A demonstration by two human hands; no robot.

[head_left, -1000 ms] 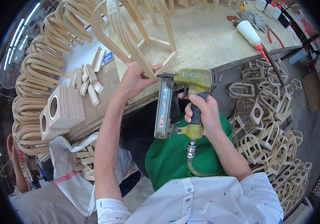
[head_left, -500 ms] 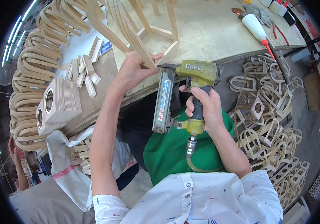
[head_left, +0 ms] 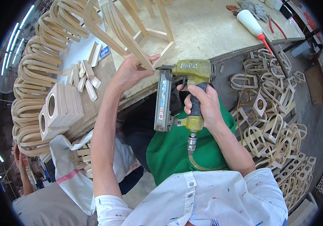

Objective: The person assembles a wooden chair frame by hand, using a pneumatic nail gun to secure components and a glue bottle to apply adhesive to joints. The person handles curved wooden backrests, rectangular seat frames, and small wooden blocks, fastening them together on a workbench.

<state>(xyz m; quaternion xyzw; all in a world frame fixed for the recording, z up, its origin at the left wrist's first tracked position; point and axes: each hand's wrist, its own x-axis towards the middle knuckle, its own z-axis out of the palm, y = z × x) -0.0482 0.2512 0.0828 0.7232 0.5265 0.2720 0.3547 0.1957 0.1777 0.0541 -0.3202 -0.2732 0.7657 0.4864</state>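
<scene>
My right hand [head_left: 203, 103] is wrapped round the black grip of a yellow-green pneumatic nail gun [head_left: 193, 71], a finger near its trigger. An air hose [head_left: 197, 164] runs from the bottom of the grip. The gun's nose meets the lower corner of a pale wooden frame [head_left: 129, 37] with bent, curved legs. My left hand [head_left: 129, 71] grips that frame at the same corner, thumb and fingers round the wood, close beside the nose. The frame stands on the workbench [head_left: 203, 34] near its front edge; its upper part runs out of view.
Curved wooden frames [head_left: 35, 67] line the left side, beside small wood blocks [head_left: 90, 71] and stacked boards with round holes [head_left: 61, 105]. A white glue bottle [head_left: 250, 22] and red-handled pliers [head_left: 278, 28] lie at the right. Finished-looking frames [head_left: 257, 139] pile on the floor. Another person's hand [head_left: 18, 156] shows far left.
The view has shifted slightly. My hands, the nail gun and the wooden frame keep nearly the same places relative to one another, the nose still at the frame's corner.
</scene>
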